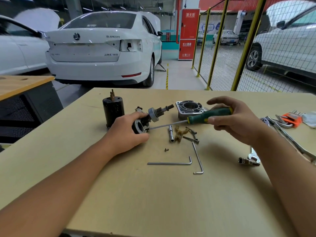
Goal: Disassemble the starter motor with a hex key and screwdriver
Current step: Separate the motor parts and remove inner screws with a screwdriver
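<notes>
My left hand point(127, 134) grips the starter motor's inner assembly point(148, 118), a dark end plate with a geared shaft, lying on the wooden table point(153, 194). My right hand point(234, 120) holds a green-handled screwdriver point(208, 115); its shaft slants down left and the tip meets the end plate. The black motor housing point(113, 110) stands upright behind my left hand. An aluminium nose housing point(189, 108) sits to the right. Two hex keys point(179, 163) lie nearer me.
Loose bolts point(191, 135), a small socket point(171, 134), a tan plastic fork point(180, 132) and a single screw point(166, 149) lie mid-table. A hex key set in an orange holder point(290, 119), pliers and a ratchet point(251, 159) lie at the right. White cars and a yellow fence stand beyond.
</notes>
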`<act>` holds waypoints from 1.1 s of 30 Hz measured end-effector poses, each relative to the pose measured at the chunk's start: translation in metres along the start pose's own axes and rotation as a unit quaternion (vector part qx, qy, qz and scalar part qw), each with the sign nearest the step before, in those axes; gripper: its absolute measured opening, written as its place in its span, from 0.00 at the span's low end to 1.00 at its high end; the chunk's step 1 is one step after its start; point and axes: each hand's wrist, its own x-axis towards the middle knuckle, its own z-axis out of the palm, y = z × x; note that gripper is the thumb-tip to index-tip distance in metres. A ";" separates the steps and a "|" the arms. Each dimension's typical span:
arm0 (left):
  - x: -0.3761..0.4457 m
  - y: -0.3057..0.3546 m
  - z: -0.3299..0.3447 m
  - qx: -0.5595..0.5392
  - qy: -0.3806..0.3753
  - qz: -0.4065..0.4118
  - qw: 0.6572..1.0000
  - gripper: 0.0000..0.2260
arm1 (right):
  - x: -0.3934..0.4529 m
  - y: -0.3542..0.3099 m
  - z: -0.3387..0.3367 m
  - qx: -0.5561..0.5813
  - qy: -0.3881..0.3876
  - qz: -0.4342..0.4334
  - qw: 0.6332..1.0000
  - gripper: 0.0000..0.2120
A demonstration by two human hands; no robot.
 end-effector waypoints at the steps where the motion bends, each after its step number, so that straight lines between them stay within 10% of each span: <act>1: 0.001 -0.001 0.000 -0.003 0.002 0.000 1.000 0.30 | 0.000 0.000 0.000 0.005 -0.002 -0.006 1.000 0.24; 25: -0.002 0.003 0.003 -0.010 0.038 -0.006 0.999 0.32 | 0.008 0.007 0.008 0.098 0.030 -0.007 0.995 0.18; 30: -0.001 0.001 0.003 -0.005 0.036 -0.004 0.999 0.32 | 0.007 0.005 0.006 -0.065 0.077 -0.019 0.995 0.10; 33: -0.001 0.001 0.002 -0.005 0.034 -0.003 0.999 0.32 | 0.004 0.000 0.003 0.038 0.028 -0.022 0.999 0.21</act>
